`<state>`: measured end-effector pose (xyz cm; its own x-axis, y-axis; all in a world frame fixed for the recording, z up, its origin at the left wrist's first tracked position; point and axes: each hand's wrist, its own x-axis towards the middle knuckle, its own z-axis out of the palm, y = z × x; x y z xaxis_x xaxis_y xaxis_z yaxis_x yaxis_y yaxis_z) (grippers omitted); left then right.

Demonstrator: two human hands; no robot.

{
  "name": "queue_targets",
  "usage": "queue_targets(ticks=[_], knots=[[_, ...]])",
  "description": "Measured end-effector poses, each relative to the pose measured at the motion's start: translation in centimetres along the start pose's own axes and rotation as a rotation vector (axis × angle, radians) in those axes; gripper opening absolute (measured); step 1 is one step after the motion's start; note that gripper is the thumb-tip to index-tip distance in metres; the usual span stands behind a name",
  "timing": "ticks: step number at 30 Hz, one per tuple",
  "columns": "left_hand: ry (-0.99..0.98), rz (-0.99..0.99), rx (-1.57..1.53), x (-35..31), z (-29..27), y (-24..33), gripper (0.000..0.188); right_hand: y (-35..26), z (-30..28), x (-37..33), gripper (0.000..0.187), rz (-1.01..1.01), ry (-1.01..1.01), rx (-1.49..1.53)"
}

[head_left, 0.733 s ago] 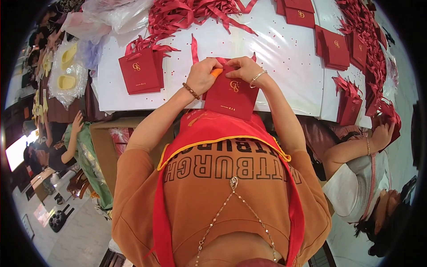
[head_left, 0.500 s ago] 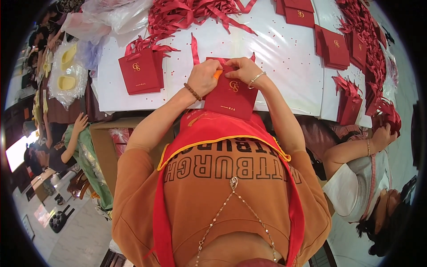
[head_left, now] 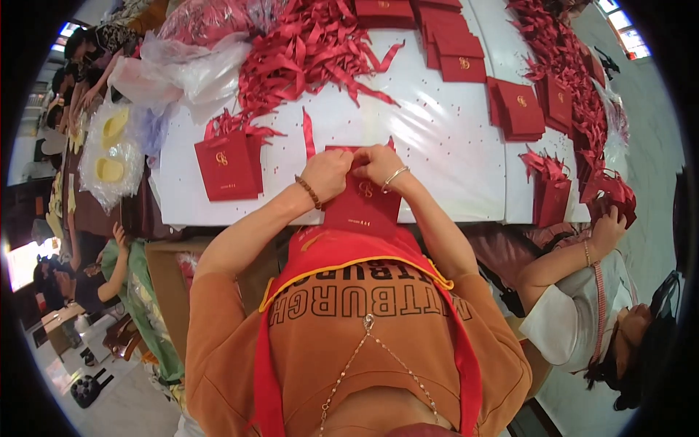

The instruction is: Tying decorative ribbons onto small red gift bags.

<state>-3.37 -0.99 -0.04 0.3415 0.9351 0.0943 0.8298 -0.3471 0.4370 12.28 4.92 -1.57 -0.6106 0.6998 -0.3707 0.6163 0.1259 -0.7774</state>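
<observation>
We take the white table (head_left: 451,138) as our mark. At its left end stands one finished red paper gift bag with ribbon handles (head_left: 227,164). At its near edge our left hand (head_left: 326,173) and right hand (head_left: 378,164) both pinch closed on the top rim of one flat red paper bag (head_left: 362,204) (it overhangs the edge). Bare tabletop lies right of it, then four flat bags, then a co-worker's hand (head_left: 608,226).

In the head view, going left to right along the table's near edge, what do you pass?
Clear plastic bag with yellow pieces → standing red gift bag → left hand → right hand → ribboned red bags → co-worker's hand.
</observation>
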Motion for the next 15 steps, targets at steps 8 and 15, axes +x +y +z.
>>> queue_targets(ticks=[8, 15], knots=[[0.083, 0.059, 0.063, -0.3, 1.2, 0.4, 0.011, -0.2, 0.5, 0.9, 0.024, -0.003, 0.052, 0.021], [0.093, 0.089, -0.027, -0.6, -0.3, -0.6, 0.014, -0.9, 0.3, 0.3, 0.024, -0.036, -0.023, 0.043]])
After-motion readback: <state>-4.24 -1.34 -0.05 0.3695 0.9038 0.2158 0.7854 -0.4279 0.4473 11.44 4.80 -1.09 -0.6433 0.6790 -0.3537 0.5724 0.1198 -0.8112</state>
